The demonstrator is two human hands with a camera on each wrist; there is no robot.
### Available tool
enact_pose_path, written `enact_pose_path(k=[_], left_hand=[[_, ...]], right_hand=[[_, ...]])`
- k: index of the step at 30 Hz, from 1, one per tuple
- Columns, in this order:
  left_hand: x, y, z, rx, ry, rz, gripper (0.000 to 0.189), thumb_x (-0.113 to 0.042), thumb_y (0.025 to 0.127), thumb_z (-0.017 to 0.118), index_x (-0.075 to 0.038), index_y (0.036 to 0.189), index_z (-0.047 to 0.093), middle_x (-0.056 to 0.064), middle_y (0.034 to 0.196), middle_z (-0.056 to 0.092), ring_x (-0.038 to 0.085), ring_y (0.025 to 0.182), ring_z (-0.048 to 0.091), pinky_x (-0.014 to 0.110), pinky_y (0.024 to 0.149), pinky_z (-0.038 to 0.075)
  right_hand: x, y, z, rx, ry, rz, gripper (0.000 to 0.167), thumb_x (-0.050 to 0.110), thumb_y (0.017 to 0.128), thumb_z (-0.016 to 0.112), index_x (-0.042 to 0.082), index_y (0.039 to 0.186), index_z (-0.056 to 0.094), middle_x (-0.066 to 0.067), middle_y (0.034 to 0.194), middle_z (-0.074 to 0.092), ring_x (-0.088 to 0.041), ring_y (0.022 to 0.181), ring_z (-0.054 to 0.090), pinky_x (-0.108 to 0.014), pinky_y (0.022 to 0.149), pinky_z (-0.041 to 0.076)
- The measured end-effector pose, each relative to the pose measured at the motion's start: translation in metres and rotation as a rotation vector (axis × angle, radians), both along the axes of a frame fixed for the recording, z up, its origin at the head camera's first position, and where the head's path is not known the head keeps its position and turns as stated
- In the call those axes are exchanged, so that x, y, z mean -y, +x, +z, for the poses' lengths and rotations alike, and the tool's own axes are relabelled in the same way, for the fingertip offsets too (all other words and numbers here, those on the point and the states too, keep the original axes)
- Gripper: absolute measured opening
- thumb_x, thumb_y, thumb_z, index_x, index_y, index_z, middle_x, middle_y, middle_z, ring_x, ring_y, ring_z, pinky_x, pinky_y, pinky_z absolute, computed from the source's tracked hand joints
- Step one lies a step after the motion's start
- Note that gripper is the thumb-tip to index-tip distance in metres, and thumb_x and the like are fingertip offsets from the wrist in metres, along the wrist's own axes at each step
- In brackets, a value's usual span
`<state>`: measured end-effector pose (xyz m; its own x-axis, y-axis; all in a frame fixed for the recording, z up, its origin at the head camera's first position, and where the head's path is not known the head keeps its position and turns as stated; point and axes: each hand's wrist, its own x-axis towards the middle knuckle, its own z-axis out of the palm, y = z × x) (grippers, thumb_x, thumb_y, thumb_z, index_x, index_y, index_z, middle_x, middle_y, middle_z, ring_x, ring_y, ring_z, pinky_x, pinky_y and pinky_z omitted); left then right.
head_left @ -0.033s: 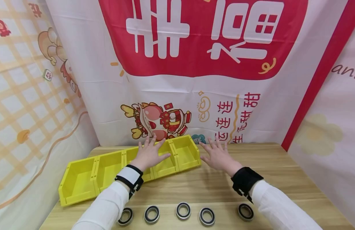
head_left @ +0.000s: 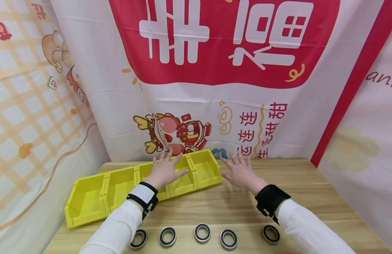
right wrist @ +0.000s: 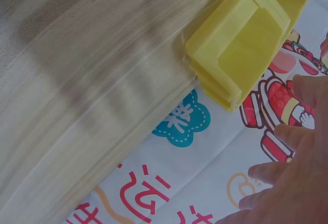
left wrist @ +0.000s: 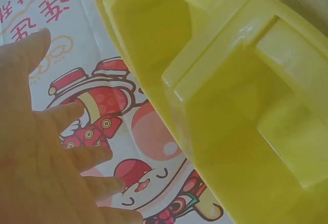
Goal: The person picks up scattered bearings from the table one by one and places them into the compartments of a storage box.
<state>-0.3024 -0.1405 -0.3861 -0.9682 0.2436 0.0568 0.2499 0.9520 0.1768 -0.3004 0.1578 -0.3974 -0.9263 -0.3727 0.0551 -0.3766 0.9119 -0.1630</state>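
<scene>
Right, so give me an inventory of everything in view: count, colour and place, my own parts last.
Bearing rings: five, black with silvery edges, spread across the near part of the table; the leftmost partly behind a sleeve.
Bin row: one, yellow, five compartments, angled across the table's left and middle.
Table: one, light wood, below everything.
Back cloth: one, white with red prints, behind the table.
Side cloths: two, pale and patterned, left and right.
Sleeves: two, white, one per arm.
Wrist straps: two, black, the left with a whitish panel.
Left grip: one, bare, over the bin row in head view.
Right grip: one, bare, right of it.
</scene>
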Motion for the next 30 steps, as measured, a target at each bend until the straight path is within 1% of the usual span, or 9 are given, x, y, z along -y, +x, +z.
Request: enact_pose_path(k=[7,10,14,18,21,24,25,27,30], left_hand=[[0.003,-0.001,0.001,-0.012,-0.007,-0.011,0.080,-0.072,0.086,0.041,-0.028,0.151,0.024,0.017,0.156,0.009,0.046,0.141,0.003,0.068,0.105,0.002],[0.007,0.005,0.004,-0.013,0.014,-0.014,0.080,-0.071,0.086,0.041,-0.027,0.151,0.025,0.017,0.156,0.010,0.047,0.140,0.004,0.068,0.104,0.001],[0.023,0.018,0.003,-0.022,0.051,0.001,0.082,-0.072,0.086,0.039,-0.026,0.152,0.022,0.017,0.156,0.009,0.048,0.140,0.003,0.068,0.104,0.001],[0.056,0.030,-0.002,-0.054,0.108,0.039,0.085,-0.071,0.088,0.036,-0.020,0.153,0.018,0.019,0.156,0.007,0.049,0.139,0.002,0.067,0.105,0.001],[0.090,0.040,-0.002,-0.101,0.148,0.073,0.085,-0.066,0.091,0.037,-0.010,0.151,0.019,0.025,0.153,0.013,0.052,0.137,0.011,0.066,0.105,0.007],[0.129,0.050,0.000,-0.124,0.169,0.127,0.083,-0.059,0.095,0.038,0.004,0.147,0.023,0.035,0.146,0.022,0.056,0.130,0.022,0.066,0.103,0.017],[0.143,0.053,-0.001,-0.130,0.168,0.150,0.083,-0.058,0.096,0.037,0.007,0.145,0.023,0.039,0.142,0.025,0.058,0.126,0.026,0.067,0.101,0.021],[0.169,0.060,-0.003,-0.116,0.162,0.214,0.085,-0.057,0.097,0.035,0.014,0.142,0.024,0.045,0.136,0.024,0.061,0.122,0.027,0.067,0.099,0.023],[0.203,0.068,-0.009,-0.094,0.123,0.339,0.085,-0.052,0.098,0.035,0.024,0.134,0.025,0.051,0.129,0.027,0.064,0.117,0.029,0.067,0.096,0.026]], right_hand=[[0.003,-0.001,0.001,-0.017,-0.021,0.018,0.061,0.048,0.097,0.046,0.024,0.150,0.028,-0.018,0.156,0.009,-0.044,0.140,-0.007,-0.070,0.102,-0.001],[0.005,-0.002,0.004,-0.004,-0.034,0.021,0.062,0.047,0.097,0.046,0.024,0.151,0.027,-0.018,0.156,0.010,-0.044,0.141,-0.007,-0.070,0.102,0.001],[0.012,-0.008,0.007,0.025,-0.045,0.021,0.061,0.045,0.097,0.047,0.024,0.151,0.027,-0.019,0.156,0.011,-0.044,0.141,-0.007,-0.069,0.103,0.004],[0.022,-0.021,0.011,0.051,-0.065,0.002,0.061,0.043,0.098,0.048,0.021,0.151,0.028,-0.022,0.155,0.015,-0.046,0.140,-0.002,-0.067,0.105,0.006],[0.030,-0.033,0.013,0.064,-0.078,-0.011,0.062,0.042,0.098,0.047,0.016,0.151,0.027,-0.025,0.153,0.017,-0.048,0.140,0.005,-0.063,0.108,0.010],[0.039,-0.046,0.010,0.077,-0.111,-0.019,0.063,0.038,0.099,0.047,0.009,0.150,0.026,-0.027,0.152,0.019,-0.047,0.139,0.012,-0.058,0.110,0.014],[0.041,-0.050,0.008,0.095,-0.135,-0.030,0.063,0.037,0.099,0.048,0.007,0.150,0.025,-0.027,0.152,0.019,-0.046,0.139,0.014,-0.056,0.110,0.015],[0.047,-0.055,0.002,0.140,-0.184,-0.062,0.065,0.035,0.100,0.047,0.004,0.150,0.021,-0.027,0.152,0.020,-0.043,0.140,0.016,-0.052,0.111,0.017],[0.056,-0.060,-0.008,0.220,-0.253,-0.128,0.068,0.034,0.100,0.046,0.001,0.150,0.015,-0.025,0.152,0.020,-0.040,0.141,0.016,-0.050,0.112,0.018]])
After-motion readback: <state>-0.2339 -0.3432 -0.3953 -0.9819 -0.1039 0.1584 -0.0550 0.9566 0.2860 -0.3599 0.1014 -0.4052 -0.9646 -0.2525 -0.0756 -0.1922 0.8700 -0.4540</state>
